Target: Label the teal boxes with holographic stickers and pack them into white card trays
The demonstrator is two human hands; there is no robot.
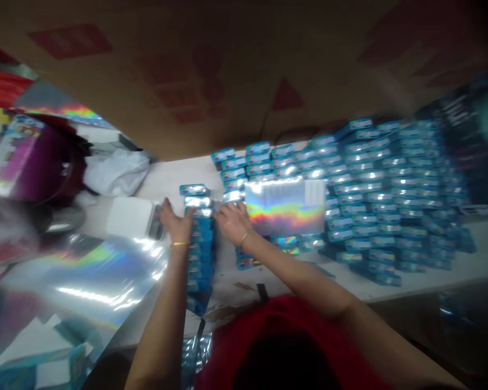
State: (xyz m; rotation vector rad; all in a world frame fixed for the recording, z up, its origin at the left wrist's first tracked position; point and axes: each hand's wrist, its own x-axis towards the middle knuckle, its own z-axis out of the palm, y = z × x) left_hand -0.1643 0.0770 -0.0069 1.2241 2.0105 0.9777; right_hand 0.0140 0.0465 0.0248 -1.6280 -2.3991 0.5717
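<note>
One column of blue packs runs toward the near edge of the table — left hand spread, thumb at it; right hand beside, fingers curled, can't tell if gripping.

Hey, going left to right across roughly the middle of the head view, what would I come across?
Purple package, white squarish object, left hand, column of blue packs, right hand, shiny rainbow-reflecting panel.

Packs are teal-blue — the sheet, rainbow-streaked silver.
</note>
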